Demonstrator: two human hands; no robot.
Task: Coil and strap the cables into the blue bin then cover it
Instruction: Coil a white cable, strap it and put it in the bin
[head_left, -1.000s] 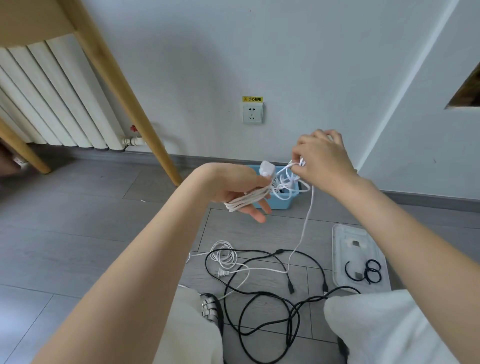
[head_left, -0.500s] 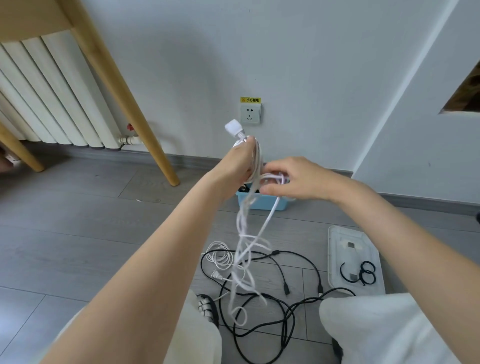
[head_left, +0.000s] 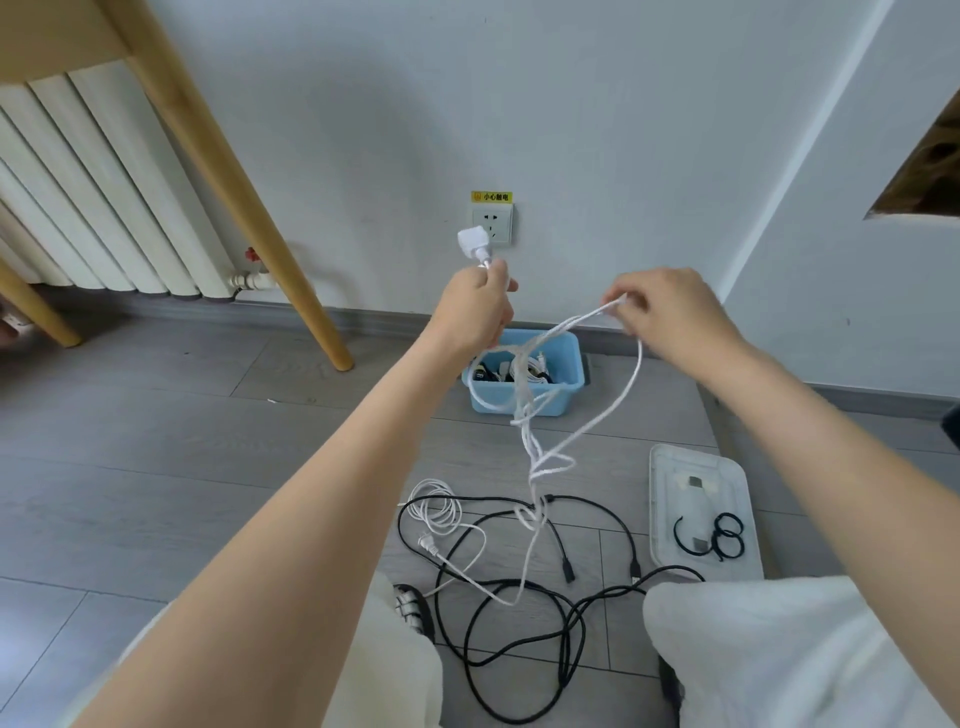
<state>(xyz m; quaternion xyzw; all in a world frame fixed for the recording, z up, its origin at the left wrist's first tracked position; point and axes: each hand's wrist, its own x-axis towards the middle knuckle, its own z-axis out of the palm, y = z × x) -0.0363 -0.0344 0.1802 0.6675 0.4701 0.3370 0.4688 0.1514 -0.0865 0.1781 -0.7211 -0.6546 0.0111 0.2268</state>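
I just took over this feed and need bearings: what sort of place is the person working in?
Most likely a room in a home or small office, with the work done on the floor. A wall socket sits low on the white wall, a white radiator stands at left beside a wooden furniture leg, and the floor is grey planks.

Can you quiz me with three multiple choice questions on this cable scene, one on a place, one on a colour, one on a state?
1. Where does the clear lid lie?
A. on the bin
B. on the floor, right of the cables
C. against the radiator

2. What colour is the cable held in both hands?
A. white
B. black
C. red

3. What state is the blue bin in?
A. covered
B. tipped over
C. open, cables inside

Answers: 1 B, it lies flat on the floor with black straps on it. 2 A, the left hand holds its plug end, the right hand pinches a loop. 3 C, its top is uncovered.
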